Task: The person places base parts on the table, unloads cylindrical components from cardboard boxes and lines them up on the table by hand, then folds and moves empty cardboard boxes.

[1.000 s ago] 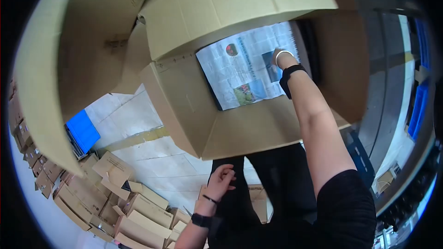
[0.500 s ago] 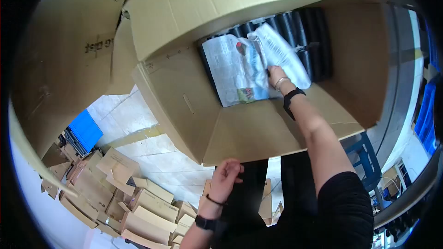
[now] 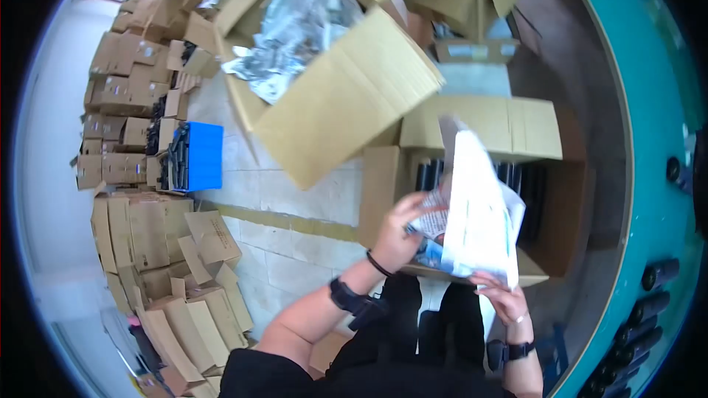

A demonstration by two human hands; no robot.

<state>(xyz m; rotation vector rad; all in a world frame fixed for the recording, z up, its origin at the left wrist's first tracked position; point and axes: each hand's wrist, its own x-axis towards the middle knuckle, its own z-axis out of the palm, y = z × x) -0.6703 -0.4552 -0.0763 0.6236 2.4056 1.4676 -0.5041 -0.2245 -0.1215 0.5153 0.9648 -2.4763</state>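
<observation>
A newspaper (image 3: 481,210) is held over an open cardboard carton (image 3: 380,188) of black cylinders (image 3: 509,174), the left hand (image 3: 400,234) clamped on its left edge, the right hand (image 3: 504,299) on its lower edge. Beyond, another carton (image 3: 346,99) contains crumpled paper (image 3: 299,26); leftward stands a blue crate (image 3: 206,155).

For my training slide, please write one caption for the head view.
Left hand and right hand hold paper at an open box of black cylinders.

We wear a black short-sleeved top (image 3: 254,374), black trousers (image 3: 403,309), bulky black wrist straps (image 3: 359,305), a thin black left-wrist band (image 3: 378,264) and pale right-wrist bracelet (image 3: 521,318).
</observation>
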